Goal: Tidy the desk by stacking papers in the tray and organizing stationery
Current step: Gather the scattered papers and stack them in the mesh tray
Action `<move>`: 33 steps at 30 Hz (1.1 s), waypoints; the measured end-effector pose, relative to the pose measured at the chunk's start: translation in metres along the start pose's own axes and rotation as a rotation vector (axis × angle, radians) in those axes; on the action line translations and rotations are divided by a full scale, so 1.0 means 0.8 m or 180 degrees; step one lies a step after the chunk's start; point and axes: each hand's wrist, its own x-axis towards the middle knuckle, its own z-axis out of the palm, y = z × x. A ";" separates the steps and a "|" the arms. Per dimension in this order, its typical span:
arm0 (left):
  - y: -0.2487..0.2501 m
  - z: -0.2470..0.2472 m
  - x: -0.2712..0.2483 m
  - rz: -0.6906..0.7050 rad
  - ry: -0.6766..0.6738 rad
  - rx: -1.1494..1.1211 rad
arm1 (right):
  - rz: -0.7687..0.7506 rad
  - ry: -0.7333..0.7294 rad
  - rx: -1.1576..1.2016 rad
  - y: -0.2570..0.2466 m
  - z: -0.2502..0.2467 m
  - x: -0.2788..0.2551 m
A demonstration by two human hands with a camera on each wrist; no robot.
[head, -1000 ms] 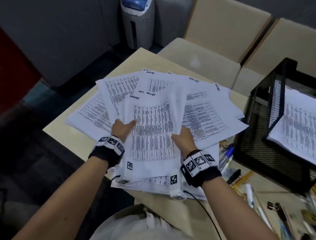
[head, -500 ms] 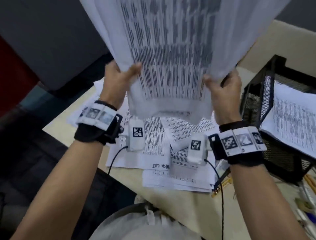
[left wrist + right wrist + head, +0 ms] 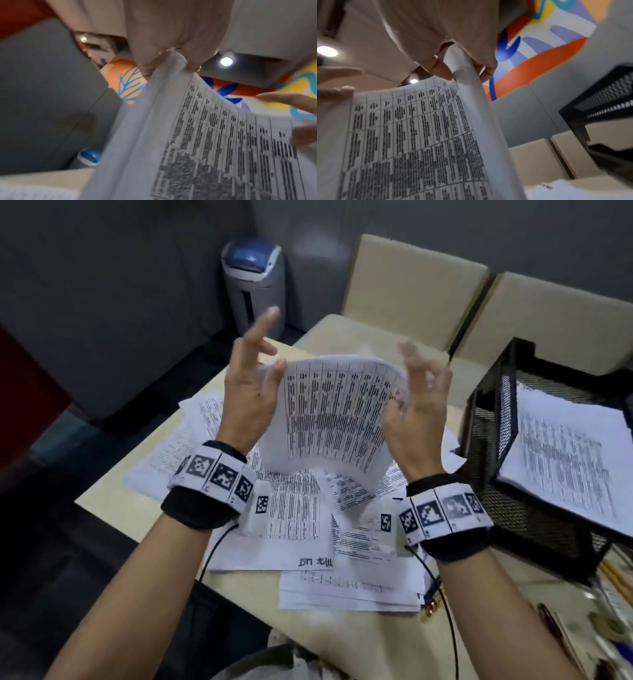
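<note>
I hold a stack of printed papers upright above the desk, bowed, its lower edge close over the loose papers. My left hand pinches the stack's left edge, thumb in front, index finger pointing up. At the right edge my right hand pinches it, with the other fingers spread and blurred. The wrist views show the stack's upper left corner between my left fingers and its right edge between my right fingers. The black mesh tray at right holds printed sheets.
Pens and pencils lie on the beige desk under and beside the tray. Two beige chairs stand behind the desk, and a grey bin with a blue lid is on the floor at the back left.
Both hands lifted the stack off the desk, raised it high toward the camera, then brought it down to just above the loose papers. The fingers are now more spread.
</note>
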 end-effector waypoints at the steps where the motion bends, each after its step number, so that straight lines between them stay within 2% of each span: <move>1: -0.004 -0.001 0.000 0.0025 -0.0076 0.0161 | 0.0032 -0.0015 -0.0204 0.004 0.001 0.000; 3: -0.013 -0.004 -0.002 -0.0153 -0.0015 0.0372 | 0.0216 0.0071 -0.0161 0.011 0.002 -0.001; 5: -0.018 -0.002 -0.011 -0.0406 0.0031 0.0105 | 0.0554 0.0135 0.0423 0.016 0.006 -0.006; 7: -0.024 0.010 -0.026 -0.0980 -0.0295 -0.0250 | 0.1221 -0.0012 0.1243 0.020 0.014 -0.016; 9: -0.028 0.025 -0.035 -0.1515 -0.0573 -0.0277 | 0.1800 -0.0256 0.1478 0.025 0.024 -0.024; 12: -0.017 0.032 -0.030 -0.1850 -0.0399 -0.0616 | 0.1910 -0.0182 0.1478 0.031 0.021 -0.023; 14: -0.007 0.026 -0.021 -0.1752 -0.0293 -0.0945 | 0.1822 0.0040 0.1580 0.037 0.009 -0.015; 16: -0.008 0.016 -0.024 -0.1588 -0.0393 -0.1218 | 0.1784 0.0160 0.1617 0.048 0.001 -0.014; 18: -0.020 0.011 -0.039 -0.1632 -0.0725 -0.1224 | 0.1851 0.0013 0.1466 0.057 0.001 -0.026; 21: -0.032 0.023 -0.078 -0.1982 -0.1395 -0.0707 | 0.2142 -0.0378 0.1184 0.064 0.006 -0.052; 22: -0.032 0.031 -0.088 -0.2120 -0.1485 -0.0571 | 0.2172 -0.0408 0.1164 0.066 0.004 -0.057; 24: -0.032 0.040 -0.098 -0.2153 -0.1371 -0.0394 | 0.2123 -0.0378 0.1177 0.065 -0.002 -0.057; 28: 0.007 0.050 -0.053 -0.1649 -0.0754 -0.0318 | 0.1949 -0.0406 0.1429 0.056 -0.035 -0.032; 29: 0.026 0.053 -0.034 -0.1493 -0.0717 -0.0462 | 0.1941 -0.0367 0.1512 0.057 -0.046 -0.028; 30: 0.074 0.115 -0.020 -0.1372 -0.0851 -0.0726 | 0.1894 -0.0033 0.1370 0.081 -0.120 -0.025; 32: 0.099 0.111 0.014 -0.1256 -0.0541 -0.1121 | 0.1767 -0.0221 0.1218 0.086 -0.128 -0.022; 33: 0.109 0.115 0.030 -0.1213 -0.0520 -0.1340 | 0.1700 -0.0259 0.1079 0.086 -0.136 -0.022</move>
